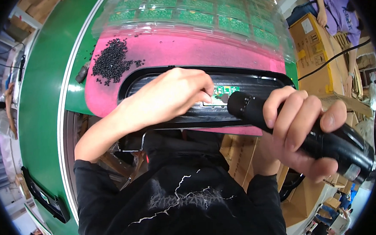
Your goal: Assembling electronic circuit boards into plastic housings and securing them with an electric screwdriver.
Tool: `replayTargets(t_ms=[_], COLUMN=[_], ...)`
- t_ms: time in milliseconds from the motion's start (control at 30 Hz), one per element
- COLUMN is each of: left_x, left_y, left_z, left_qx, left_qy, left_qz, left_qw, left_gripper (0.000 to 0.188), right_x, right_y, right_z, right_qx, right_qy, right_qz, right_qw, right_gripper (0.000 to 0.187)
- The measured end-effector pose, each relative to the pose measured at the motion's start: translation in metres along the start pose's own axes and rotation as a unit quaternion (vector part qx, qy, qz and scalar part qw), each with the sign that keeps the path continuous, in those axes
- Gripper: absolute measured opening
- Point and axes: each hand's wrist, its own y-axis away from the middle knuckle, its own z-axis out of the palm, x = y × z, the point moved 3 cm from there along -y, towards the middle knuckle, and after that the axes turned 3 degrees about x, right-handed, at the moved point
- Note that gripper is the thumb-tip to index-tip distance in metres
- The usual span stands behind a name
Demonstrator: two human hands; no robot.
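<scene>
A long black plastic housing point(271, 74) with rounded ends lies open on a pink mat point(191, 49) in front of me. Inside it, right of its middle, sits a small green circuit board point(231, 90). My left hand point(174, 91) reaches over the housing, thumb and fingers pinched at the board's left edge; whatever they hold is hidden. My right hand point(296, 119) wraps round a black electric screwdriver point(349, 158), held slanting with its nose over the board's right part. The screwdriver's tip cannot be made out clearly.
Small black screws point(111, 62) are heaped on the mat's left side. Stacked clear plastic trays point(193, 15) of green boards stand behind. Cardboard boxes point(315, 47) and a black cable point(335, 57) are at right. Other people point(342, 17) work on both sides.
</scene>
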Motion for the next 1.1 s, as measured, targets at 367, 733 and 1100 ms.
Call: replayTargets(t_ms=[367, 733, 1100], left_x=[-0.046, -0.045, -0.040], left_y=[0.008, 0.008, 0.003], left_z=[0.020, 0.035, 0.033], left_qx=[-0.025, -0.075, -0.128], left_qy=[-0.006, -0.010, -0.034], left_qz=[-0.044, 0.043, -0.029], left_qw=[0.999, 0.996, 0.991], left_gripper=[0.013, 0.015, 0.014], right_x=[0.045, 0.054, 0.065], right_y=[0.022, 0.026, 0.024], right_z=[-0.075, -0.083, -0.085], right_qx=[0.135, 0.136, 0.122], right_qy=[0.088, 0.109, 0.089], right_qz=[0.124, 0.149, 0.198], right_qw=[0.979, 0.973, 0.968], right_gripper=[0.021, 0.021, 0.028])
